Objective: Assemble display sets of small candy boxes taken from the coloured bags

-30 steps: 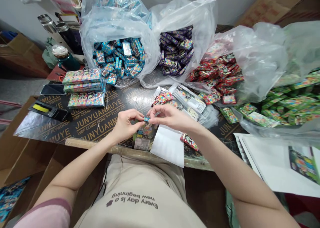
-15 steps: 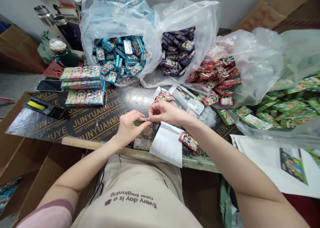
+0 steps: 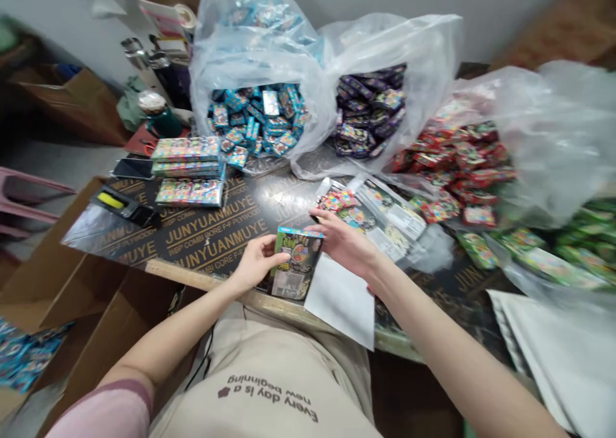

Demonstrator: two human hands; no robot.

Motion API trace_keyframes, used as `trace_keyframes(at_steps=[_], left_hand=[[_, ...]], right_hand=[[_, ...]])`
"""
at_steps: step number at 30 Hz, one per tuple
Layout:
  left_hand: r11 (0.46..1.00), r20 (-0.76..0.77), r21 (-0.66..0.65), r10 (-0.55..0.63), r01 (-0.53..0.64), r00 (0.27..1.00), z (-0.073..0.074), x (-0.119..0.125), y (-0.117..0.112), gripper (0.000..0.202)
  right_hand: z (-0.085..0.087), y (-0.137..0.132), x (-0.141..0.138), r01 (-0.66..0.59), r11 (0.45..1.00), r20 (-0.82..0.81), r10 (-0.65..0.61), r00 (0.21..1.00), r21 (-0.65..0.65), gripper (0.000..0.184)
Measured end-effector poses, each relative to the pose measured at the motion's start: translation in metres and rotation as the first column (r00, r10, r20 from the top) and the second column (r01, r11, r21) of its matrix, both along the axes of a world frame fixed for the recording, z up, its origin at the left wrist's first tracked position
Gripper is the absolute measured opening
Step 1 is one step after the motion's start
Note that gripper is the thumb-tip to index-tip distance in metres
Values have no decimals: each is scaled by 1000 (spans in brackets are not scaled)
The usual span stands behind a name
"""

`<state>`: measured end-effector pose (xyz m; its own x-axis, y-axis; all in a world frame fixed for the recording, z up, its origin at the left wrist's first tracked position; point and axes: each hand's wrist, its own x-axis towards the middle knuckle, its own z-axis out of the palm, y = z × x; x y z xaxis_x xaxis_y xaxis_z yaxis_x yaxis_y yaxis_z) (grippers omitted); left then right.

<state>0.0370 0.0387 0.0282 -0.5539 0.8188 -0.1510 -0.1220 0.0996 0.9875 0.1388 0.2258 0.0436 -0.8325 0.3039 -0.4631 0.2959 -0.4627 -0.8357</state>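
My left hand (image 3: 262, 261) grips a flat dark printed box (image 3: 292, 283) by its left side, thumb across the front. A blue and multicoloured strip shows along the box's top edge. Just right of the box, my right hand (image 3: 344, 239) has its fingers stretched out and slightly blurred, close to the box's upper right corner; whether it touches cannot be made out. Under my right wrist lies a white sheet (image 3: 339, 303), overhanging the table's front edge. Beyond my right fingers lie small red and multicoloured packets (image 3: 335, 200) on flat printed packages (image 3: 385, 210).
Clear plastic bags hold blue small boxes (image 3: 260, 120), purple ones (image 3: 370, 111), red ones (image 3: 462, 156) and green packets (image 3: 587, 239). At left stand stacked multicoloured packs (image 3: 189, 192), a tape dispenser (image 3: 125, 206) and a lidded cup (image 3: 161, 120). An open carton (image 3: 91, 297) sits below.
My fingers were pinched together at the box's top; now my right hand has opened and moved off to the right. The box's front shows more fully. The view has shifted left.
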Motion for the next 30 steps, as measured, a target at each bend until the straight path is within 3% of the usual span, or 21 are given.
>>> trace_keyframes(at_steps=[2,3,6,8,9,12,14,16,18,20,22,24,25,26,28,30], left_hand=[[997,-225,2,70,-71,972,12,-14,-15,25],[992,-388,18,124,-127,913,19,-25,-24,23],[965,-775,92,225,-247,590,31,-75,-52,25],[955,-878,101,217,-279,427,22,-114,-67,26],[957,-904,88,192,-275,382,14,-131,-71,26],[966,-874,119,211,-229,437,-15,-168,-72,23],[971,-829,167,231,-169,509,-26,-175,-67,22],[969,-737,221,237,-106,633,-28,-168,-60,29],[970,-606,218,224,-111,763,-26,-144,-49,33],[979,-444,115,203,-169,873,-24,-103,-31,31],[988,-255,-54,125,-143,959,-25,-54,-8,35],[990,-111,-139,3,-18,994,-28,-7,17,50],[976,150,-197,-59,89,987,-30,12,27,59],[967,348,-213,-59,140,936,-30,27,36,67],[967,532,-215,1,134,846,-29,42,48,63],[979,501,-204,94,12,860,-24,43,50,46]], right_hand=[[-14,10,13,99,976,-15,-98,995,192,40],[-21,16,21,143,933,-21,-144,989,330,41],[-36,32,46,163,743,-35,-185,982,649,40],[-40,38,64,143,621,-21,-200,980,771,36],[-40,40,73,135,564,-13,-215,977,815,34],[-44,46,97,86,390,12,-241,970,917,30],[-49,47,109,-19,278,79,-205,976,960,27],[-55,44,118,-170,160,196,-166,966,972,25],[-61,37,122,-292,37,294,-145,945,956,21],[-67,26,120,-321,-60,312,-132,941,945,15],[-72,13,115,-252,-124,239,-117,964,960,20],[-74,-2,110,-118,-204,100,-93,991,972,21],[-74,-9,108,-39,-253,24,-63,998,967,19],[-73,-16,108,44,-301,-49,-10,999,953,18],[-68,-29,111,219,-361,-186,125,975,906,21],[-60,-38,118,359,-350,-313,183,932,865,27]])
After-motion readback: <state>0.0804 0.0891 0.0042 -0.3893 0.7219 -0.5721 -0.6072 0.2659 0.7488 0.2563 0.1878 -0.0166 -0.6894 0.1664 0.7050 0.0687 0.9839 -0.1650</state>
